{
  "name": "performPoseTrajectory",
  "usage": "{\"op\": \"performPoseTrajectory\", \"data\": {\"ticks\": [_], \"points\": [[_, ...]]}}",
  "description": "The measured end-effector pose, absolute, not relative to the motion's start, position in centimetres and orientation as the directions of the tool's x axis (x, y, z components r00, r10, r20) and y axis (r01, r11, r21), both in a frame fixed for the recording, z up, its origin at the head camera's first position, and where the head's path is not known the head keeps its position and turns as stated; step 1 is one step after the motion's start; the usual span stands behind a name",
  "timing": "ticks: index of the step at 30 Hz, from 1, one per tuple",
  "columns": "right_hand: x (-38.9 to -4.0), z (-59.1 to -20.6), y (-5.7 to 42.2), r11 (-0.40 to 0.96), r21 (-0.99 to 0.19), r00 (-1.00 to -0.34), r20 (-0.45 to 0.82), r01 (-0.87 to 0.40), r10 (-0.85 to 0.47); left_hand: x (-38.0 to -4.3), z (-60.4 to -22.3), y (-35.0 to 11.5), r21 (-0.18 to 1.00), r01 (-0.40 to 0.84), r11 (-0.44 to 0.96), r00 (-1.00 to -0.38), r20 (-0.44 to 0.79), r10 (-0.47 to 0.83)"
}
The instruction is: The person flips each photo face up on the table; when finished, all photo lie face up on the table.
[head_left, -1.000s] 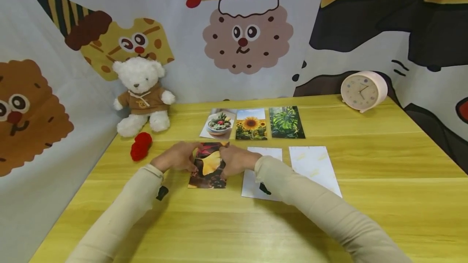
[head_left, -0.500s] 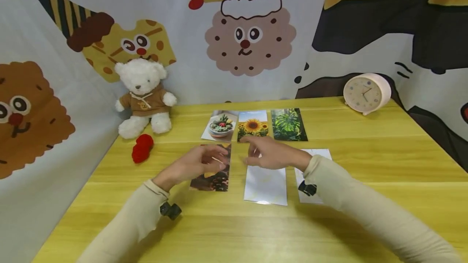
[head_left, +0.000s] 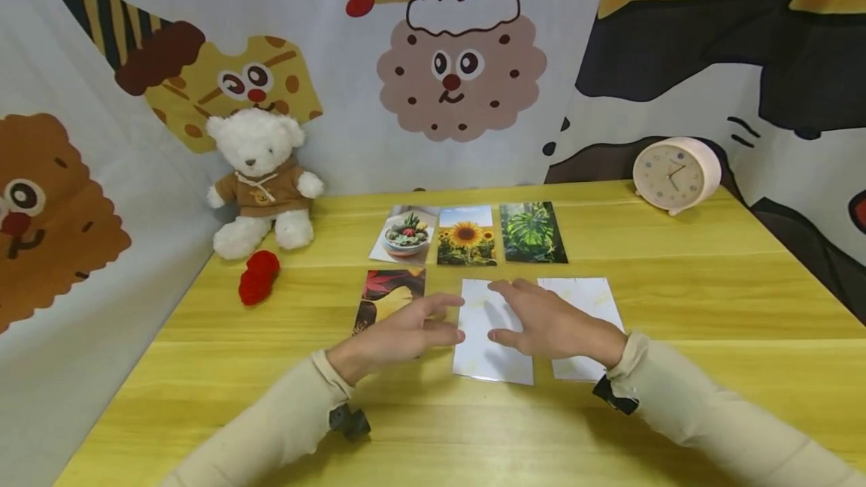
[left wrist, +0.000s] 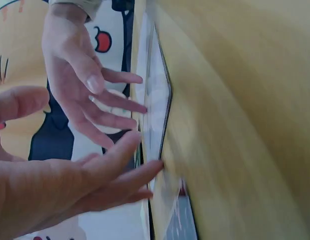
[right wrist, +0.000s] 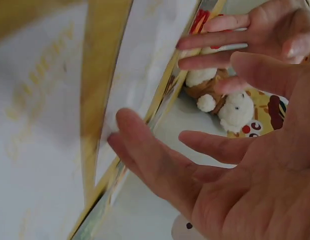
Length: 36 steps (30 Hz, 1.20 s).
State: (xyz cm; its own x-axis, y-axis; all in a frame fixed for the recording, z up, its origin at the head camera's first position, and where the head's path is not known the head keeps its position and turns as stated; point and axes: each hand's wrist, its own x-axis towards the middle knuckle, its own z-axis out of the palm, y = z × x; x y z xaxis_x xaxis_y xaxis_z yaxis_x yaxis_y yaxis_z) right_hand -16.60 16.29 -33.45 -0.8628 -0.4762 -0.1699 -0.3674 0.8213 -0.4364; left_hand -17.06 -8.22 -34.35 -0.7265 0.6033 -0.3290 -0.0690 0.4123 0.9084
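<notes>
In the head view a white card (head_left: pixel 492 363), blank side up, lies between my two hands. My left hand (head_left: pixel 406 333) is at its left edge with fingers extended and spread, overlapping the lower part of a ginkgo-leaf photo card (head_left: pixel 389 288). My right hand (head_left: pixel 551 318) reaches over the right side of the same white card, its fingers loosely spread. Neither hand grips anything. A second white card (head_left: pixel 587 291) lies partly under the right hand and wrist; faint yellow lettering shows on it in the right wrist view.
Behind are a succulent-bowl card (head_left: pixel 406 235), a sunflower card (head_left: pixel 467 237) and a green-leaf card (head_left: pixel 533 233). A white teddy bear (head_left: pixel 260 171) sits at back left, with a red fuzzy object (head_left: pixel 258 276) before it. A pink clock (head_left: pixel 676 175) stands at back right.
Both hands have left the ginkgo-leaf card, which they held at its sides a second ago. They have moved right, to either side of the middle white card.
</notes>
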Motion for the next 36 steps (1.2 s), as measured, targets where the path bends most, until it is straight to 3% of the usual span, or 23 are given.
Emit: {"op": "performPoseTrajectory", "data": {"ticks": [12, 22, 36], "points": [[-16.3, -34.2, 14.6, 0.836, -0.434, -0.880, -0.172, -0.336, -0.443, -17.2, -35.1, -7.3, 0.963, -0.231, 0.140, -0.855, -0.270, 0.444], [-16.4, -34.3, 14.3, 0.767, -0.483, -0.864, -0.040, -0.423, -0.502, -17.7, -35.3, -7.2, 0.972, -0.225, 0.068, -0.868, -0.232, 0.439], [-16.7, -34.3, 14.6, 0.707, -0.548, -0.857, 0.036, -0.447, -0.514, -17.8, -36.0, -6.2, 0.990, -0.141, -0.016, -0.879, -0.117, 0.463]]}}
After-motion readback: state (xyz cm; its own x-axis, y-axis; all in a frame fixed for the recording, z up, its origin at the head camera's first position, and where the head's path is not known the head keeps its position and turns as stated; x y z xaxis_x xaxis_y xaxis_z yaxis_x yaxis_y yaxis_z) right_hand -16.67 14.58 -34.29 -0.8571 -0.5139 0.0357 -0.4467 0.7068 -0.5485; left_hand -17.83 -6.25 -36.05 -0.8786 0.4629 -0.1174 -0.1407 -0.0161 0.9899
